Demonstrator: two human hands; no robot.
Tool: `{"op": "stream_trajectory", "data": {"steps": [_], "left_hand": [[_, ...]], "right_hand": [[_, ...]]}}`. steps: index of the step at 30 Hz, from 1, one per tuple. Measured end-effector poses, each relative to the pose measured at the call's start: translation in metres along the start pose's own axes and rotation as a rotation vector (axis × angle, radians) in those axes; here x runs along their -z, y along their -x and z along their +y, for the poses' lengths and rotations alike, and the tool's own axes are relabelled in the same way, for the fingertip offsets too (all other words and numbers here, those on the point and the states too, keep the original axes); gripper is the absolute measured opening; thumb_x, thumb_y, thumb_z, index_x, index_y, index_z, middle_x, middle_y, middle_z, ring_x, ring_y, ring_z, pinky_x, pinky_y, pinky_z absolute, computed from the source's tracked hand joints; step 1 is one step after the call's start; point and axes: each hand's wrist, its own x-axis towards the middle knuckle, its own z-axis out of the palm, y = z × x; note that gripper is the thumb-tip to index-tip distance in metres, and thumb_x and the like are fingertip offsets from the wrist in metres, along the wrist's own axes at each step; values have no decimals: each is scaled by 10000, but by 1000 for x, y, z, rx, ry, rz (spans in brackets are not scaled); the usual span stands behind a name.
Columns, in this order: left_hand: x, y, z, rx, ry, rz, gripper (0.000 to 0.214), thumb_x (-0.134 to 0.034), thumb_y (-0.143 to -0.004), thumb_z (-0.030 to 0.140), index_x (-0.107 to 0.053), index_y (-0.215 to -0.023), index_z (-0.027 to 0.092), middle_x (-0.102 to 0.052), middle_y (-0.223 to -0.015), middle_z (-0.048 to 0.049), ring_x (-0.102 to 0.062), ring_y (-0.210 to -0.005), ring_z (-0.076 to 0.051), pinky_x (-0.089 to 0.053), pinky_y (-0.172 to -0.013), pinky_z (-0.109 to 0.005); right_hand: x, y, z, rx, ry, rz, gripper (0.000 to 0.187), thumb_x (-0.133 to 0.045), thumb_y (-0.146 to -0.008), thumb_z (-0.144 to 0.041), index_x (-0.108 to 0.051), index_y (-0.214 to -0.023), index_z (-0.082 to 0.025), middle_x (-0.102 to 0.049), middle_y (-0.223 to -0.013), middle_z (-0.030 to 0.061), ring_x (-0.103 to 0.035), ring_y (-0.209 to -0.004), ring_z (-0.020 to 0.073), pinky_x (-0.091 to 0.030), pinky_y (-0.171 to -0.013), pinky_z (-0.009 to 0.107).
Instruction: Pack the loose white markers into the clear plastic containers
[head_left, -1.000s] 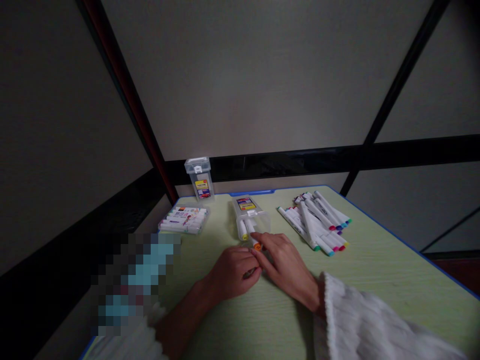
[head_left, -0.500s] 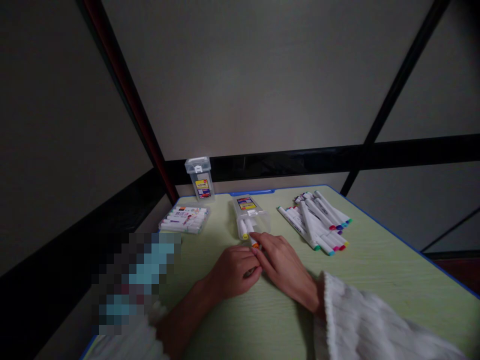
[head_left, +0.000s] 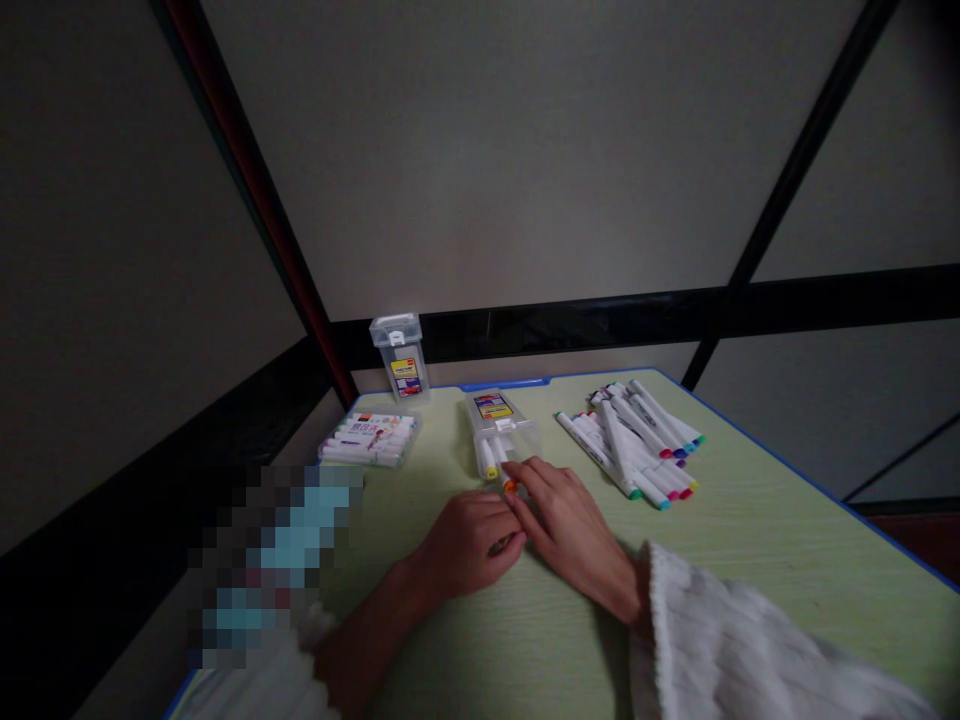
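Orange-capped marker [head_left: 510, 487] at mouth of clear plastic case [head_left: 493, 407], seemingly being aligned; right hand [head_left: 562, 515] touching marker, left hand [head_left: 472, 542] curled, cannot tell either grip; next likely calls for straight guiding.

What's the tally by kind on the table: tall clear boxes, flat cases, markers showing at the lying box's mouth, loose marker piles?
Tall clear boxes: 2 (upright box, lying box)
Flat case: 1
Markers at the mouth: 2 (yellow-ended marker, orange-ended marker)
Loose marker pile: 1 (overlapping; its markers not counted)
Total: 6
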Motion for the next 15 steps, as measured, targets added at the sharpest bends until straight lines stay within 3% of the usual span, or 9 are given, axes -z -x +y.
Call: {"op": "stream_trajectory", "data": {"steps": [15], "left_hand": [[0, 0, -1, -24, -18, 16, 185, -446, -771, 120, -523, -607, 156, -550, -555, -5, -483, -545, -118, -392, -558, -225]], "right_hand": [[0, 0, 1, -17, -16, 6, 276, -413, -855, -181, -485, -1120, -156, -563, -988, 84, -522, -879, 212, -396, -755, 357]]}}
